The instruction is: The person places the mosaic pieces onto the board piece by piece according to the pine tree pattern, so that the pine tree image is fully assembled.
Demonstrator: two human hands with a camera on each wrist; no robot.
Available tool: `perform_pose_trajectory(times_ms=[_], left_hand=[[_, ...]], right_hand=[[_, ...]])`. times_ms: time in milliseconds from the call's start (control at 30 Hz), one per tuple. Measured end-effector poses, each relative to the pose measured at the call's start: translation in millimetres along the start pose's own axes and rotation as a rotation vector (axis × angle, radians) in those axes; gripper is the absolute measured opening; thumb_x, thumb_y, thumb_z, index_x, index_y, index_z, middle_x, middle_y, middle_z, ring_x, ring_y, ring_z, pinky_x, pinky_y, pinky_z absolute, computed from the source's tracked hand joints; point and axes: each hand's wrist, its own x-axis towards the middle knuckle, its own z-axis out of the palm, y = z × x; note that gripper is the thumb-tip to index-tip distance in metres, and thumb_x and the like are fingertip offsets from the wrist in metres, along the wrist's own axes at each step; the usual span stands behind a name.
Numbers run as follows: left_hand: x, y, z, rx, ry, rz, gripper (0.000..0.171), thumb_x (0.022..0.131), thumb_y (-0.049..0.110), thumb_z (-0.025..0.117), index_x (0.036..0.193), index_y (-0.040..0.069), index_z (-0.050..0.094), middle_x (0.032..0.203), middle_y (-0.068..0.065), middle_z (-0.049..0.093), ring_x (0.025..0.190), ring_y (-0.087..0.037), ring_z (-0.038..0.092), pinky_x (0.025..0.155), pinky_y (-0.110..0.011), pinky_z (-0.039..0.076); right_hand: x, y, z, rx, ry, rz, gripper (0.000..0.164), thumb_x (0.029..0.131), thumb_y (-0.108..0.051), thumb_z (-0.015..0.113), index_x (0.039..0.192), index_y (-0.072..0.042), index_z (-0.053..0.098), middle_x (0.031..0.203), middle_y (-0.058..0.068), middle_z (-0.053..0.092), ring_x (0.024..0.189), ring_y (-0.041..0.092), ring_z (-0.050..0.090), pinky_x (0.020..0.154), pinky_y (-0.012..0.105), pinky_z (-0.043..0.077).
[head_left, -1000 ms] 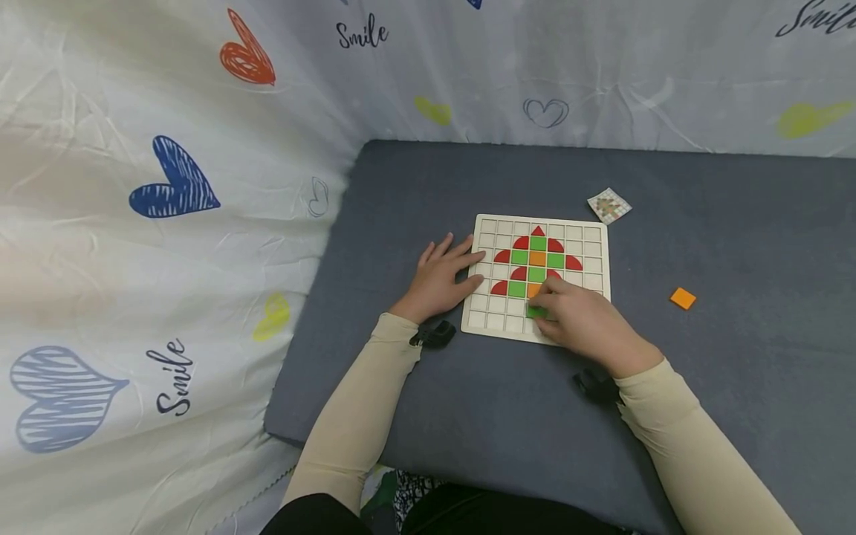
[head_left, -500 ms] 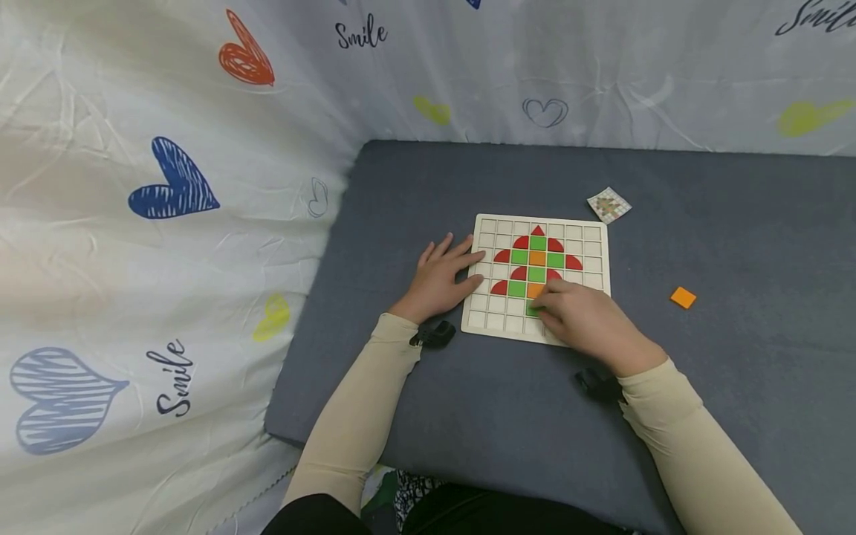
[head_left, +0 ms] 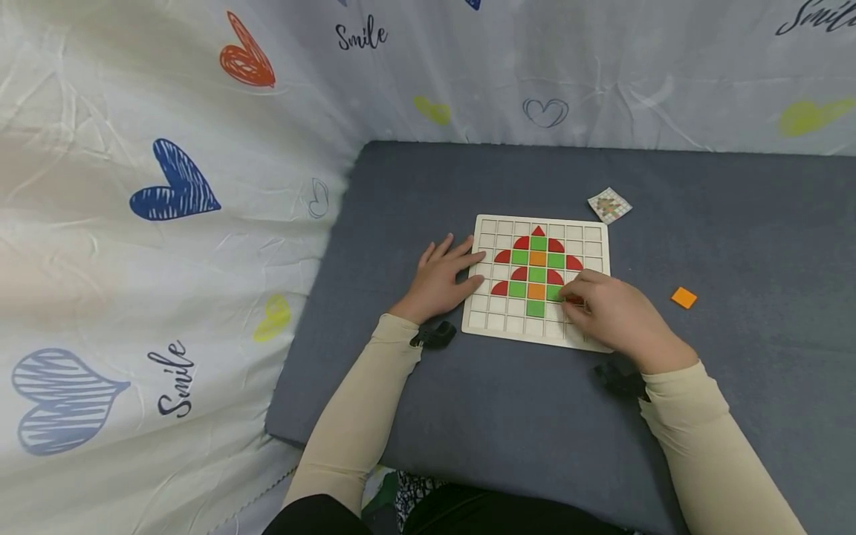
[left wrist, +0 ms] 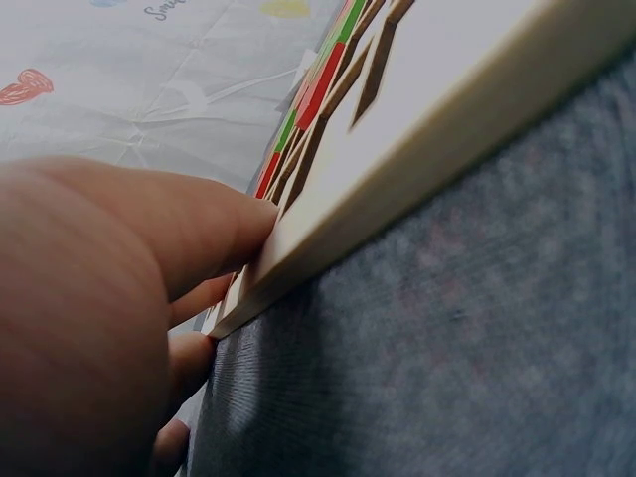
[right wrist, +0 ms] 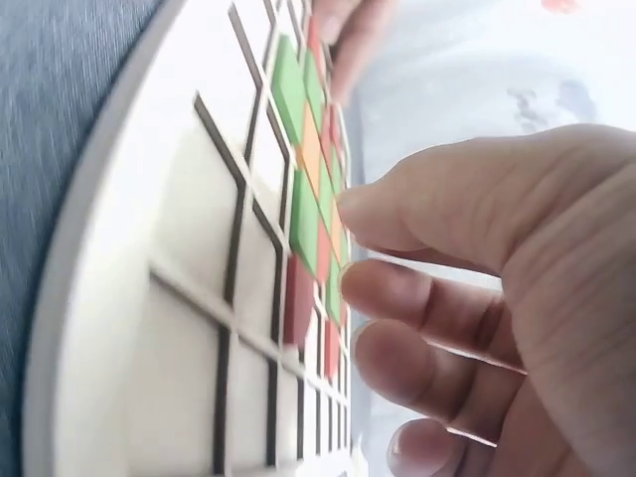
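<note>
A cream gridded board (head_left: 495, 321) lies on the table, bearing green and orange squares, red quarter-rounds and a red triangle in a tree shape. Along its left edge rests my left hand (head_left: 438, 281), fingers spread, with the thumb (left wrist: 234, 224) on the rim in the left wrist view. My right hand (head_left: 611, 312) hovers over the board's right side. In the right wrist view its thumb and bent fingers stand apart with nothing between them, close by a red quarter-round (right wrist: 300, 298) in its cell. At the tree's foot sits a green square (head_left: 535, 307).
A loose orange square (head_left: 683, 298) lies on the grey table (head_left: 468, 401) right of the board. Beyond the board's far right corner is a small patterned card (head_left: 609, 205). A white printed curtain (head_left: 401, 82) hangs behind and to the left.
My right hand has let go of the green square, which now sits flat in the lowest cell, and has shifted right. The left hand stays put.
</note>
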Motion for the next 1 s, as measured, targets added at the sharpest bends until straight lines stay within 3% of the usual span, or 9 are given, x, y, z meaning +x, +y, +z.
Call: perform_pose_trajectory(times_ms=[233, 367, 500, 700, 1000], left_hand=[[0.7, -0.6, 1.5, 0.007, 0.004, -0.008, 0.055, 0.107, 0.042, 0.062, 0.158, 0.028, 0.05, 0.173, 0.003, 0.027, 0.164, -0.024, 0.007, 0.132, -0.048, -0.003], [0.8, -0.4, 1.7, -0.001, 0.005, -0.007, 0.055, 0.107, 0.042, 0.062, 0.158, 0.028, 0.05, 0.173, 0.003, 0.027, 0.164, -0.024, 0.007, 0.132, -0.048, -0.003], [0.5, -0.3, 1.7, -0.004, 0.005, -0.007, 0.054, 0.107, 0.041, 0.062, 0.158, 0.027, 0.05, 0.173, 0.003, 0.027, 0.164, -0.024, 0.006, 0.132, -0.048, -0.003], [0.4, -0.5, 1.8, -0.005, 0.008, -0.008, 0.054, 0.107, 0.041, 0.062, 0.158, 0.027, 0.051, 0.173, 0.003, 0.027, 0.164, -0.024, 0.007, 0.132, -0.048, -0.004], [0.8, -0.2, 1.1, -0.001, 0.004, -0.005, 0.055, 0.107, 0.041, 0.062, 0.158, 0.027, 0.05, 0.173, 0.003, 0.027, 0.164, -0.024, 0.006, 0.132, -0.047, -0.004]], right_hand=[[-8.5, 14.9, -10.2, 0.001, 0.047, 0.077, 0.018, 0.094, -0.01, 0.075, 0.109, -0.002, 0.079, 0.1, 0.011, 0.071, 0.073, 0.021, 0.056, 0.062, 0.037, 0.047], [-13.9, 24.0, -15.2, 0.005, 0.085, 0.101, 0.019, 0.092, -0.008, 0.076, 0.109, 0.001, 0.078, 0.098, 0.013, 0.069, 0.072, 0.021, 0.056, 0.058, 0.035, 0.044], [-19.2, 30.4, -19.7, -0.001, 0.096, 0.159, 0.022, 0.091, -0.007, 0.077, 0.112, 0.002, 0.077, 0.106, 0.016, 0.07, 0.074, 0.022, 0.058, 0.058, 0.035, 0.045], [-25.1, 40.6, -27.9, 0.006, 0.059, 0.261, 0.03, 0.091, -0.007, 0.076, 0.119, 0.004, 0.074, 0.114, 0.021, 0.066, 0.076, 0.025, 0.057, 0.057, 0.035, 0.043], [-38.7, 61.8, -36.7, -0.02, 0.064, 0.41, 0.04, 0.09, -0.014, 0.072, 0.126, 0.004, 0.069, 0.123, 0.03, 0.06, 0.084, 0.036, 0.064, 0.068, 0.059, 0.052]])
